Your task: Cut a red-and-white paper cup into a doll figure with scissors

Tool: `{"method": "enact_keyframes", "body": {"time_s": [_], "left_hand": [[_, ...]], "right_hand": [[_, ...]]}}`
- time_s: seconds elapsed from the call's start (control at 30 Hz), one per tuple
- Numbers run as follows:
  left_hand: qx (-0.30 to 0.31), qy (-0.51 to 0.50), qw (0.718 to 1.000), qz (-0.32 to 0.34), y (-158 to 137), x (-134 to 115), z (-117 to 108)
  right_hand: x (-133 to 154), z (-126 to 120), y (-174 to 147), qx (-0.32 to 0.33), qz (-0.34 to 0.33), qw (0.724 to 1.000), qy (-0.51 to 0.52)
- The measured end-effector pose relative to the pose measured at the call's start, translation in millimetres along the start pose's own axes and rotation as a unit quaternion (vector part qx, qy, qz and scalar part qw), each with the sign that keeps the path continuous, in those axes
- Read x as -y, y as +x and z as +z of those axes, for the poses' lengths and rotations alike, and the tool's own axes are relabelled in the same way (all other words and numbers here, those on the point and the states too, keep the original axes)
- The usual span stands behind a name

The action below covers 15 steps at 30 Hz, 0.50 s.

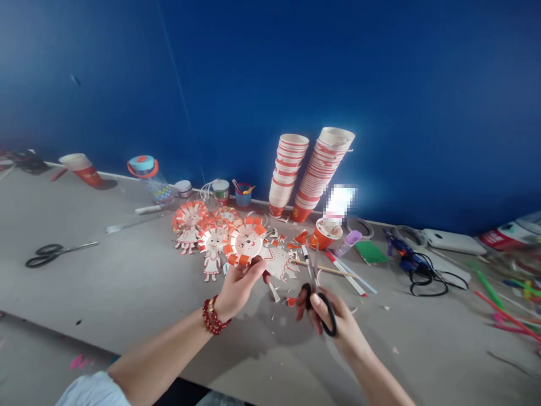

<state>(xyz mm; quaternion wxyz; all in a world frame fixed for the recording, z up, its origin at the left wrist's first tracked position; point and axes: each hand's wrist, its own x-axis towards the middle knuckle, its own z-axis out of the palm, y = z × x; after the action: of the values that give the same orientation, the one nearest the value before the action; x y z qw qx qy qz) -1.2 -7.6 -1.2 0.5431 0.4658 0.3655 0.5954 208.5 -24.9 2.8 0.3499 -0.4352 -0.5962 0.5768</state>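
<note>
My left hand (243, 285) is closed on a paper lion cutout (249, 246) with a fringed orange and white mane, a drawn face and a pale body. Black-handled scissors (313, 275) are in my right hand (332, 313), their blades pointing up and away from me; the fingers sit around the handle loops. Some distance separates the blades from the cutout. Just left of it lie finished-looking paper figures, among them a small one in a dress (212, 256) and another with a wide orange mane (190, 223). Paper scraps (291, 301) are scattered between my hands.
Two tall stacks of paper cups (288, 175) stand by the blue wall. A short cup (325, 233), a purple glue stick (349, 242), markers (349, 276) and a blue glue gun (408, 254) lie right. Left are another pair of scissors (59, 252) and a bottle (150, 179).
</note>
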Motion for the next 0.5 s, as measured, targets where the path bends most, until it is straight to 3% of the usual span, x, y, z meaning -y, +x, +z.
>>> {"method": "enact_keyframes", "body": {"time_s": [0.2, 0.5], "left_hand": [[-0.031, 0.007, 0.999, 0.044, 1.7, 5.2, -3.5], [0.006, 0.101, 0.995, -0.010, -8.4, 1.3, 2.7]], "right_hand": [[-9.0, 14.5, -4.1, 0.140, -0.002, 0.990, 0.002], [-9.1, 22.6, -3.4, 0.153, 0.028, 0.988, 0.013]]}}
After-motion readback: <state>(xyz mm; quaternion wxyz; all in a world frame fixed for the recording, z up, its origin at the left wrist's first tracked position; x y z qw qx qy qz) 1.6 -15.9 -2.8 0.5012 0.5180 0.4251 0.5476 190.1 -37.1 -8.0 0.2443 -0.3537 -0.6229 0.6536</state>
